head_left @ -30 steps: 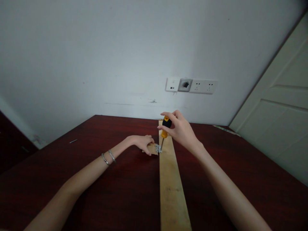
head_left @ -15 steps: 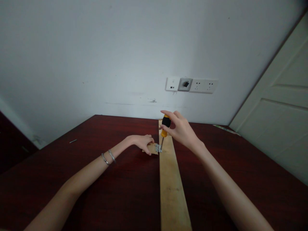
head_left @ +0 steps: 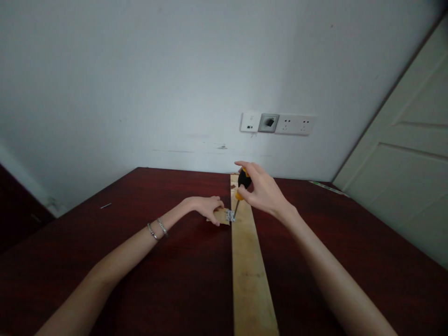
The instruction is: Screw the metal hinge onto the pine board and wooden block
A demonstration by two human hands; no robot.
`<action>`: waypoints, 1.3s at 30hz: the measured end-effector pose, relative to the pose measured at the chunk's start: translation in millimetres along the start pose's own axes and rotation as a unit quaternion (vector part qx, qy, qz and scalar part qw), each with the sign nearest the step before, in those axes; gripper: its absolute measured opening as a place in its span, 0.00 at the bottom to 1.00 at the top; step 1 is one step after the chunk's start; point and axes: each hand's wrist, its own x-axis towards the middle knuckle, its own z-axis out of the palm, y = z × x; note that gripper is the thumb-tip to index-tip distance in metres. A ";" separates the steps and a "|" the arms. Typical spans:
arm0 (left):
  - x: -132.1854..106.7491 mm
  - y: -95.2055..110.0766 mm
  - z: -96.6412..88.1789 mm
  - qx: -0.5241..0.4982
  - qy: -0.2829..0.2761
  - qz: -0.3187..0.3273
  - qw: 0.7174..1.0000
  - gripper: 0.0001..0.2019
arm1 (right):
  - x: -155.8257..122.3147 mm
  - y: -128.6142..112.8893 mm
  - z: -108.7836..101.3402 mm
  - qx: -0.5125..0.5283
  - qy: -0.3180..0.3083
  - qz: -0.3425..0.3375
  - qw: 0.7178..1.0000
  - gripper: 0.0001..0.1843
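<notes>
A black and yellow screwdriver (head_left: 244, 179) is in the fingers of my right hand (head_left: 263, 189), its handle tilted to the right. The screwdriver's tip meets a small silver hinge (head_left: 232, 216) on the left edge of a long pale wooden board (head_left: 247, 266). One leaf of the hinge lies on that board; the other is on a short wooden piece (head_left: 222, 216) to the left. My left hand (head_left: 209, 209) grips this short piece, thumb on the near side and fingers on the far side. Any screw under the tip is too small to make out.
The dark red tabletop (head_left: 168, 284) reaches to a white wall with sockets (head_left: 295, 125). A thin metal rod (head_left: 106, 206) lies at the left. A flat patterned strip (head_left: 327, 187) rests at the back right, near a pale panelled door (head_left: 406, 154).
My right hand has shifted slightly and its fingers have turned on the handle. The screwdriver leans a little more to the right. My left hand stays in place.
</notes>
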 end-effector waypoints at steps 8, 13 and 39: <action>0.1 0.7 -0.1 0.004 0.000 -0.004 1.000 0.39 | 0.4 2.9 1.2 0.008 -0.010 0.004 1.000 0.26; -0.7 1.9 -0.4 0.002 0.002 -0.005 1.000 0.38 | -0.5 1.6 2.0 -0.016 -0.014 0.002 1.000 0.27; 4.1 -1.3 4.4 0.007 -0.006 0.006 1.000 0.39 | 0.4 7.0 0.4 0.112 0.033 -0.017 0.993 0.28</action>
